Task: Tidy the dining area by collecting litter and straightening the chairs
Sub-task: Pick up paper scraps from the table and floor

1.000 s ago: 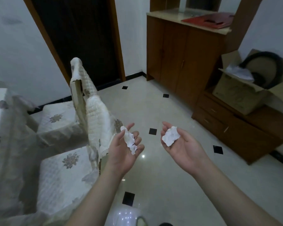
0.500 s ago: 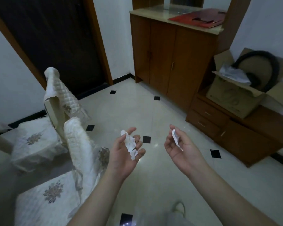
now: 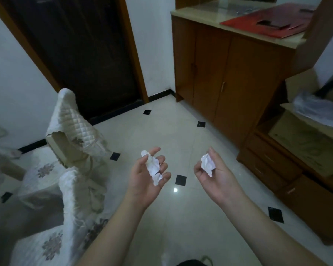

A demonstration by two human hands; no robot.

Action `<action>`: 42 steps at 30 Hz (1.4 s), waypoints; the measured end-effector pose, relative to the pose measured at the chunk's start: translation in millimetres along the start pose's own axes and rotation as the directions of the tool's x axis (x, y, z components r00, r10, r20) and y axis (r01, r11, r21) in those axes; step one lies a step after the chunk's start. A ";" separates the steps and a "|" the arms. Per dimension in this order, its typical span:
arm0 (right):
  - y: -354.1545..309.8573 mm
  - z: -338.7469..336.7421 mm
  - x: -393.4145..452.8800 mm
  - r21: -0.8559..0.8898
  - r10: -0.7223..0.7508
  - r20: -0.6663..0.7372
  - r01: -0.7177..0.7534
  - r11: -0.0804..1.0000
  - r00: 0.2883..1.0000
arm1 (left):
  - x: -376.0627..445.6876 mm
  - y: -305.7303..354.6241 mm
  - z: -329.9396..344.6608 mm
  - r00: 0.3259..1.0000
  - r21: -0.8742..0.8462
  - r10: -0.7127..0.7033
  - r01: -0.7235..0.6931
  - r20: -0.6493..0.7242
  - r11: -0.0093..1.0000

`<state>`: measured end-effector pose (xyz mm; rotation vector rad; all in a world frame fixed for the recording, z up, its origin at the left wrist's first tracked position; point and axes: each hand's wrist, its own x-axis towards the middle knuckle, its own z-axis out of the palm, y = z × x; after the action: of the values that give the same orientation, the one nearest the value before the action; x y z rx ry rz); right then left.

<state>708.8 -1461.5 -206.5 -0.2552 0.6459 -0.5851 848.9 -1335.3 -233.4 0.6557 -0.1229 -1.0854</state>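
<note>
A: White crumpled paper is in both hands. The left hand (image 3: 145, 178) holds a long paper scrap (image 3: 152, 167) in a loose grip, the fingers curled a little around it. The right hand (image 3: 214, 174) pinches a shorter paper wad (image 3: 208, 163) between thumb and fingers.

B: So which step is this?

A: I judge it is the litter step: 2 pieces are collected and are carried above the tiled floor (image 3: 181, 135). No bin is visible here, so the next move needs a place to drop them.

B: How do the pieces lie?

A: The long scrap runs from the fingertips, up and left, down toward the little finger; its long axis crosses the palm diagonally. The wad is more compact, with its point down toward the palm.

B: And the chairs?

A: 2 covered chairs (image 3: 75, 131) stand at the left, apart from the hands. They do not look lined up; straightening seems not yet done, and it needs free hands.
</note>
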 end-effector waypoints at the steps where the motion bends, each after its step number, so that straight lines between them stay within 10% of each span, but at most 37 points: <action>1: -2.4 4.8 9.2 0.035 0.021 0.035 -0.022 0.999 0.999 | 6.8 3.1 0.0 1.000 -0.014 0.009 -0.009 -0.011 1.000; 27: 93.4 210.5 247.7 -0.071 0.267 0.177 -0.258 0.964 0.947 | 176.3 215.4 -109.5 0.965 -0.114 0.241 -0.253 -0.106 0.961; 42: 157.9 307.4 398.0 -0.320 0.622 0.259 -0.542 0.777 0.739 | 237.7 286.9 -179.0 0.838 -0.130 0.408 -0.479 -0.363 0.868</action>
<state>1227.6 -1552.5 -226.6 -0.3387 0.4041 0.1573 1258.6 -1373.8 -271.6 0.5626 0.1244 -0.5153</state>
